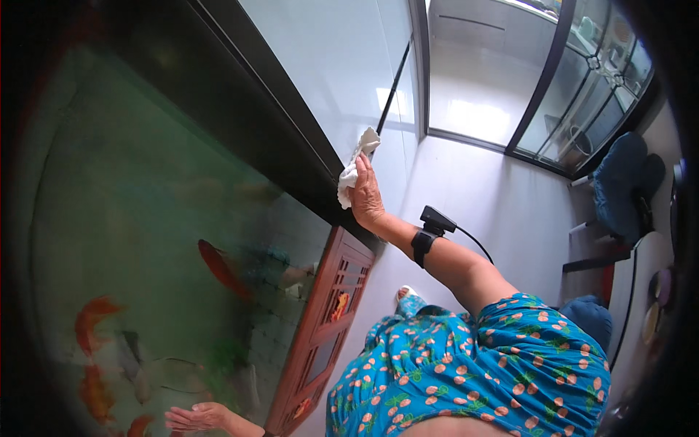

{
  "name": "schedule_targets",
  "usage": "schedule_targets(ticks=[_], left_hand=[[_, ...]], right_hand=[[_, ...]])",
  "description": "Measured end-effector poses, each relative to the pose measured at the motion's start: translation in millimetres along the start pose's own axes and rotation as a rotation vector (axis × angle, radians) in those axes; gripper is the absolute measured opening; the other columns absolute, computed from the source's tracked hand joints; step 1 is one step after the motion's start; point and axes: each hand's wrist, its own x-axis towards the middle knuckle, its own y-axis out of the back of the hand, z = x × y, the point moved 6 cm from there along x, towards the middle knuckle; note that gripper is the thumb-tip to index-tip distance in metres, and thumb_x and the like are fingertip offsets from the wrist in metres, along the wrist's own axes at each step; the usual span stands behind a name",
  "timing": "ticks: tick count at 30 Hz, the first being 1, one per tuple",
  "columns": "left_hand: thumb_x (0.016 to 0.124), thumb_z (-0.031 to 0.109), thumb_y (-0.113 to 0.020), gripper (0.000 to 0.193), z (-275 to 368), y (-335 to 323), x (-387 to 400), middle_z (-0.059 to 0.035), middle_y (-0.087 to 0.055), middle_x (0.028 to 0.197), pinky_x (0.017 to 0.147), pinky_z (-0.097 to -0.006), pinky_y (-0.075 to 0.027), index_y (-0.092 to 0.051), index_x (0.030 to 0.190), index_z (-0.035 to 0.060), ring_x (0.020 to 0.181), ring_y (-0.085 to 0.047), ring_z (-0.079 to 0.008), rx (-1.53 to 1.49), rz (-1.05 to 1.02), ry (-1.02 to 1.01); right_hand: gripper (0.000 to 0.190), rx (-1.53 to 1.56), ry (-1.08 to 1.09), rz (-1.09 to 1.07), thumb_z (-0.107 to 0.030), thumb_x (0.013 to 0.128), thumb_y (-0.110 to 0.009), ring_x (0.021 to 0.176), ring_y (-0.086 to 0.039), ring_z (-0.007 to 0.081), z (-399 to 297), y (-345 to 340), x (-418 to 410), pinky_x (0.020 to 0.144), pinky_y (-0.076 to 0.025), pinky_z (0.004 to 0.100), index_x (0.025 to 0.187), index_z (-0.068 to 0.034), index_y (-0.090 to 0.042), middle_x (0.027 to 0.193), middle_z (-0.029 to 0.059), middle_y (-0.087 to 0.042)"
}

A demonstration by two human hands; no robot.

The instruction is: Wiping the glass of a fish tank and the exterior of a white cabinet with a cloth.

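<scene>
My right hand (367, 194) holds a white cloth (349, 177) with a scalloped edge against the dark side frame (284, 123) of a large fish tank. A black strap with a small device (431, 235) and a cable is on that forearm. Low on the left, my left hand (199, 418) is in front of the tank glass (147, 180), its fingers stretched out and holding nothing. Whether it touches the glass, I cannot tell. Behind the glass swim a dark red fish (224, 267) and several orange fish (95, 328).
A reddish-brown wooden cabinet (327, 322) with lattice panels adjoins the tank. Pale glossy panels (338, 60) rise beyond its frame. A dark-framed glass sliding door (584, 98) borders the pale floor (464, 185). Blue-cushioned chairs (620, 180) and a table edge (636, 295) are at right.
</scene>
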Motion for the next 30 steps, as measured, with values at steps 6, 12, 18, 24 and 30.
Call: schedule_targets(ticks=[6, 12, 18, 24, 30], left_hand=[[0.100, 0.023, -0.020, 0.043, 21.6, -0.3, -3.3, -0.0133, -0.039, 0.138, 0.106, -0.0479, -0.029, -0.039, 0.132, 0.0025, 0.130, -0.033, -0.0335, 0.011, -0.039, 0.119], [0.099, 0.017, -0.025, 0.038, 100.6, -9.2, 12.8, -0.0152, -0.040, 0.136, 0.105, -0.0487, -0.032, -0.040, 0.129, 0.0012, 0.127, -0.037, -0.0331, -0.273, -0.070, -0.043], [0.097, 0.013, -0.029, 0.035, 158.0, -4.5, 58.2, -0.0136, -0.041, 0.135, 0.108, -0.0497, -0.027, -0.044, 0.127, 0.0030, 0.129, -0.036, -0.0314, -0.424, 0.044, -0.008], [0.096, 0.013, -0.034, 0.031, 155.6, 0.6, 54.6, -0.0129, -0.049, 0.128, 0.108, -0.0500, -0.025, -0.052, 0.119, 0.0039, 0.125, -0.040, -0.0339, -0.214, -0.003, -0.003], [0.096, 0.013, -0.033, 0.034, 148.7, 25.2, 58.1, -0.0115, -0.046, 0.132, 0.110, -0.0464, -0.023, -0.052, 0.122, 0.0051, 0.130, -0.035, -0.0296, -0.191, 0.006, -0.024]], right_hand=[[0.067, 0.002, -0.265, -0.294, 0.009, 0.067, -0.058, 0.120, -0.040, 0.0389, 30.8, -15.4, -33.4, 0.104, -0.033, 0.0392, 0.129, -0.001, -0.033, 0.134, 0.0228, -0.037], [0.055, 0.192, -0.316, -0.138, 0.011, 0.068, -0.053, 0.104, -0.048, 0.0396, 16.6, 10.1, -11.2, 0.094, -0.039, 0.0423, 0.120, -0.001, -0.040, 0.111, 0.0218, -0.049], [0.057, 0.079, -0.193, -0.110, 0.006, 0.066, -0.058, 0.108, -0.044, 0.0365, 4.9, 16.1, -18.1, 0.094, -0.038, 0.0400, 0.120, -0.007, -0.042, 0.114, 0.0180, -0.044], [0.051, 0.119, -0.201, -0.166, 0.006, 0.067, -0.057, 0.102, -0.049, 0.0349, -16.2, 40.9, 14.4, 0.087, -0.043, 0.0388, 0.114, -0.008, -0.044, 0.110, 0.0167, -0.046], [0.050, 0.195, -0.130, -0.001, 0.008, 0.066, -0.055, 0.103, -0.044, 0.0371, -30.6, 54.4, 16.3, 0.093, -0.038, 0.0420, 0.113, -0.006, -0.041, 0.106, 0.0203, -0.045]])
